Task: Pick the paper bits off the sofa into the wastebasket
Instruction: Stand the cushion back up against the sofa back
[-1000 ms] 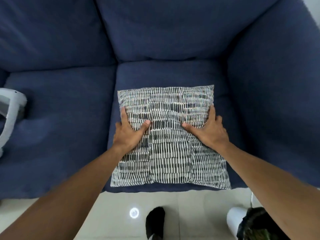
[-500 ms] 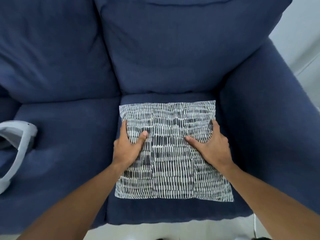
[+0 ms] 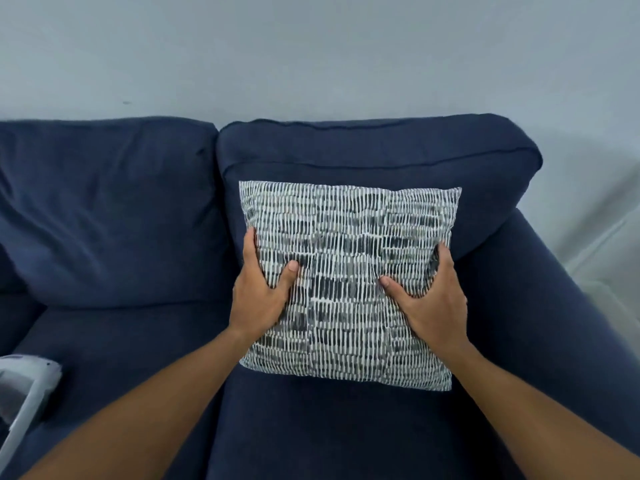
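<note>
the square black-and-white patterned cushion [image 3: 349, 282], flat on the seat a second ago, now stands against the navy fabric sofa [image 3: 110, 220] backrest by its right arm. left hand [image 3: 258, 292] and right hand [image 3: 434, 304] grip its sides, thumbs in front. no paper bits or wastebasket are identifiable.

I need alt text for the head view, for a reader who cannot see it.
Two bare hands, left hand and right hand, hold a patterned black-and-white cushion by its sides against the back of a dark blue sofa. A white object shows at the left edge; no paper bits are visible.
</note>
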Motion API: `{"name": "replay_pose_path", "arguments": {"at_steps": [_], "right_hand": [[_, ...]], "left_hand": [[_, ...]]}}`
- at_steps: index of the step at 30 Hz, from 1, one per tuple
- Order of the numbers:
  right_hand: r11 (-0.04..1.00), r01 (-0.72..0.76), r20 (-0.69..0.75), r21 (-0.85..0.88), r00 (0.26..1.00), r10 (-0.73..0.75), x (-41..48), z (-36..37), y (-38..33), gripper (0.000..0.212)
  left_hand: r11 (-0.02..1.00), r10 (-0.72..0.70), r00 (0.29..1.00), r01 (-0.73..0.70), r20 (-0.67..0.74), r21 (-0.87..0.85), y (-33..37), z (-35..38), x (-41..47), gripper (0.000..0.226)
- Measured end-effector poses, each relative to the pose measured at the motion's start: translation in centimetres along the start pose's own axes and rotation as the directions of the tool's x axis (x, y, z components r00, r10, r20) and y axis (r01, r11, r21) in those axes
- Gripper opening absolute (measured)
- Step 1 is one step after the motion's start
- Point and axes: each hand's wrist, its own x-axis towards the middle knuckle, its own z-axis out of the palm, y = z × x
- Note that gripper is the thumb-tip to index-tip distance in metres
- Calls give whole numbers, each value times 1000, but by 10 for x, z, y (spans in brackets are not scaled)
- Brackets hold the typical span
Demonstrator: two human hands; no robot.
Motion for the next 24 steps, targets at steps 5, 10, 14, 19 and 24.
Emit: {"name": "replay_pose_path", "arguments": {"at_steps": [5,10,14,19,24], "right_hand": [[998,35,-43,53,999,-32,44,32,18,113],[996,40,-25,83,999,-38,57,74,53,112],[996,16,3,90,1000,-16,58,98,77,115],[994,6,16,108,1000,-7,58,112,92,116],[998,2,29,56,1000,-4,59,111,94,115]], "left_hand": [[997,77,996,-78,-53,-10,-16,30,37,91],[996,87,993,-84,-80,33,-56,63,46,88],[997,60,994,-54,-88,63,-83,82,44,87],[997,24,995,-17,-100,70,-104,95,42,87],[995,13,995,-3,-98,100,-104,98,41,87]]}}
